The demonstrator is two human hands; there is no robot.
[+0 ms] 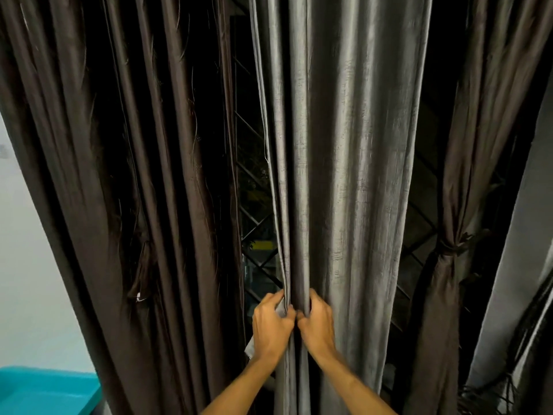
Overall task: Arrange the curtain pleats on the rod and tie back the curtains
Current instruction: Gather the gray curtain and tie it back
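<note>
Two bare forearms, entering from the lower edge and converging upward at centre. Left hand (271,322): fingers curled, gripping the left-hand edge fold of the grey curtain (344,151), thumb side uppermost; a small corner of pale fabric shows below its wrist. Right hand (317,322): fingers curled inward around the adjoining pleat of the same curtain, clamped on the cloth. The two hands sit side by side at one height, knuckles just meeting or very nearly so, with a dark vertical fold pinched between them. Grey curtain: sheened, slubbed weave, hanging in long upright pleats through the middle of the view, its left edge gathered narrow where the hands hold it. Left brown curtain (119,175): dark, glossy, hanging loose in many folds to the left of the grey one, apart from both hands. Right brown curtain (446,295): dark, to the right of the grey one, cinched at mid-height by a dark tieback (452,247), fabric flaring above and below the knot. Window grille (254,235): diagonal metal lattice over dark glass, seen in the gap between the left brown curtain and the grey one, and again to the right. Pale wall (24,235) at far left. Teal surface (45,390) in the lower left corner; what it belongs to cannot be told.
</note>
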